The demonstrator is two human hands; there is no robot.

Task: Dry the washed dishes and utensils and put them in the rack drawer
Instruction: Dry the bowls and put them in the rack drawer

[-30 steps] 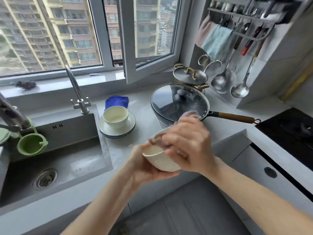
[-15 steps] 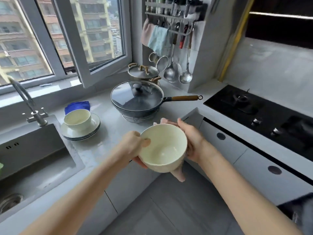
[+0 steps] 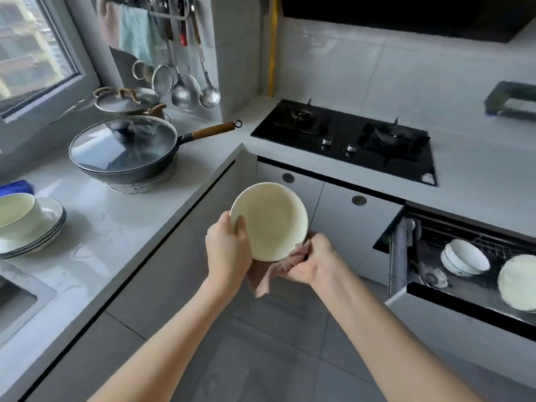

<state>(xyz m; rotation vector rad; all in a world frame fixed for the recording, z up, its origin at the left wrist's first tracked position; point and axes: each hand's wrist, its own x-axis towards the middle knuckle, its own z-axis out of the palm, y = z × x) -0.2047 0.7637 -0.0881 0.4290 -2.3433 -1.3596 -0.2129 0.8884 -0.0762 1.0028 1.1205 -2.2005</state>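
Grey countertop (image 3: 150, 227), black hob (image 3: 362, 140)

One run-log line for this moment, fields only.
stage: drying | left hand: grips cream bowl rim | right hand: holds pink cloth against bowl | rack drawer: open, white bowls inside

- Pale tabletop (image 3: 121, 227) wraps the corner, with a sink (image 3: 14, 300) at left and a black hob (image 3: 348, 140) at right.
- Lidded wok (image 3: 121, 152) on a wire ring (image 3: 136, 187); lidded pot (image 3: 127, 103) just behind.
- Plates (image 3: 43, 230) stacked at left, bowl (image 3: 14, 213) on top, blue cloth (image 3: 17, 187) beside.
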